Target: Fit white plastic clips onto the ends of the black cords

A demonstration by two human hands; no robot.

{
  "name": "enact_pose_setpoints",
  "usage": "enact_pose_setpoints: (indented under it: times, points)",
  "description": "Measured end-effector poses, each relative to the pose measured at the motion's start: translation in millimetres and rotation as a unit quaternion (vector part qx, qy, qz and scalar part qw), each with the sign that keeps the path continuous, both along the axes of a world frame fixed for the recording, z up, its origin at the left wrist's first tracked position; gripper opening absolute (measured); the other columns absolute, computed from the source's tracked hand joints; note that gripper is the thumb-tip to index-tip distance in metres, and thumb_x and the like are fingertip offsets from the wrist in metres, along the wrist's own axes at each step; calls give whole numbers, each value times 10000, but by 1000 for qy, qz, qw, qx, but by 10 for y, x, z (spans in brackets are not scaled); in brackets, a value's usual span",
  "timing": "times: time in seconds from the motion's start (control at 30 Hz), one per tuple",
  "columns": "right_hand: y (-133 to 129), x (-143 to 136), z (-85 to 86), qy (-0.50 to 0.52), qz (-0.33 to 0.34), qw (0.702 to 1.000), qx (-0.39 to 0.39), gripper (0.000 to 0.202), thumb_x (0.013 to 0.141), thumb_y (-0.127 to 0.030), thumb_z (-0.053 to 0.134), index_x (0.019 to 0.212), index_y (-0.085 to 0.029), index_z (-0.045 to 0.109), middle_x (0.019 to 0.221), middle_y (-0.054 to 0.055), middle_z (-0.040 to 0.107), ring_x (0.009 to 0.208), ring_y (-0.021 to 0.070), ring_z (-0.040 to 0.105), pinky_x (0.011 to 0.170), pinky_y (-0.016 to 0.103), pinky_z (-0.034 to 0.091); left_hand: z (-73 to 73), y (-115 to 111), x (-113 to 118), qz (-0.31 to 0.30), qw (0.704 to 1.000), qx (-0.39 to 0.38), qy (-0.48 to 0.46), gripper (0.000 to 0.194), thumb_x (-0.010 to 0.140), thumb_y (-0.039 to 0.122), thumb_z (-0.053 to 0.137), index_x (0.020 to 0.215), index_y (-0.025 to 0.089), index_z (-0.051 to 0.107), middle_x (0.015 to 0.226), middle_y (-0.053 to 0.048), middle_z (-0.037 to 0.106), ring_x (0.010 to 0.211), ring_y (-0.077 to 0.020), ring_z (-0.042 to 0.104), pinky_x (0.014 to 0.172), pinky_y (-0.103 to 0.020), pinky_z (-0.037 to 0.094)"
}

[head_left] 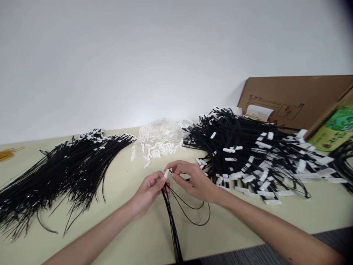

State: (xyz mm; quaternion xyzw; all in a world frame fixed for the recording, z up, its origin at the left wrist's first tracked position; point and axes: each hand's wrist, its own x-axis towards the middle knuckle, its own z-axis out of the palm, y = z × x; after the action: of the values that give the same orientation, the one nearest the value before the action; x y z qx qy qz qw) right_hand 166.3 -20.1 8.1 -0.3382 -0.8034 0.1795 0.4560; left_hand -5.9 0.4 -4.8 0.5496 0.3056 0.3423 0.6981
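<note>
Black cords (172,217) run from the bottom edge of the frame up to the two hands at lower centre, where the left hand (147,191) pinches a small white clip (167,173) between thumb and forefinger, its other fingers curled round the bunched cords beneath. Just beside it, the right hand (194,182) has its fingers pressed together on the thin end of one cord, almost touching the clip, and a loose loop of that cord (197,217) lies on the desk below the right wrist. Both hands hover low over the pale yellow-green desk (124,206), which fills the lower half of the frame. On the left side lies a fanned pile of black cords (60,169) with small white ends, well apart from the hands. In the centre, beyond the hands, sits a scatter of loose white clips (156,149) spilling from a clear plastic bag (162,129). To the right of centre is a larger heap of black cords fitted with white tags (256,154), its nearest edge near the right hand. Leaning against the white wall (138,55) at the upper right is a flat sheet of brown cardboard (298,99), and at the right edge a box with a green printed label (335,129).
</note>
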Motion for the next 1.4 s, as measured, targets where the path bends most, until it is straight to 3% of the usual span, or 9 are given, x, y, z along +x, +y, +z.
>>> enact_pose_setpoints:
  times: [0.1,0.23,0.33,0.43,0.77,0.93,1.17,1.4]
  points:
    - [26,11,-36,-52,-69,994,61,124,836,-137,426,750,-169,509,983,75,584,922,160,536,764,296,449,-6,19,-3,21,1000,-16,-3,182,771,311,536,698,145,555,704,-4,517,632,-106,471,624,-245,387]
    - [14,-2,-62,-134,-154,965,166,130,835,-169,449,933,-150,533,1089,98,539,1020,209,459,862,372,414,-32,73,-21,63,997,-43,-26,161,754,294,564,704,141,564,686,-4,532,627,-103,481,633,-236,379]
    - [-37,-40,-59,-186,-132,947,225,203,830,-200,476,1021,-151,527,1098,79,536,1040,217,433,878,374,402,-53,102,-34,80,994,-58,-53,146,744,286,580,720,141,581,685,-9,554,639,-107,495,650,-240,384]
    - [-65,-69,-71,-222,-118,932,260,175,824,-192,490,986,-166,554,1056,53,556,1005,212,445,843,363,415,-66,105,-39,86,991,-79,-71,142,734,280,593,743,139,609,706,-16,584,672,-112,517,675,-242,390]
    - [24,-37,-175,-222,-123,882,397,150,790,-118,544,932,-157,573,987,26,594,924,166,476,832,342,415,-37,60,-31,38,983,-142,-110,100,746,221,587,738,130,629,718,-14,601,684,-103,528,684,-245,399]
    - [0,-70,-149,-220,-129,873,417,118,783,-111,554,886,-159,584,914,21,610,880,148,500,823,334,422,-39,60,-31,25,982,-146,-121,105,757,218,576,725,129,621,710,-12,590,671,-94,516,674,-235,392]
    - [-20,-148,-174,-164,-148,889,400,110,744,-99,589,836,-160,586,852,12,627,829,147,517,779,326,427,-19,34,-11,20,980,-148,-132,82,727,212,608,704,134,618,676,-2,582,641,-92,514,657,-230,391]
    - [-21,-187,-155,-12,-100,970,223,119,782,-118,523,843,-190,596,836,33,620,807,148,521,707,313,442,12,36,-3,67,981,-136,-120,95,707,222,631,716,128,618,689,-12,595,659,-98,538,681,-230,413]
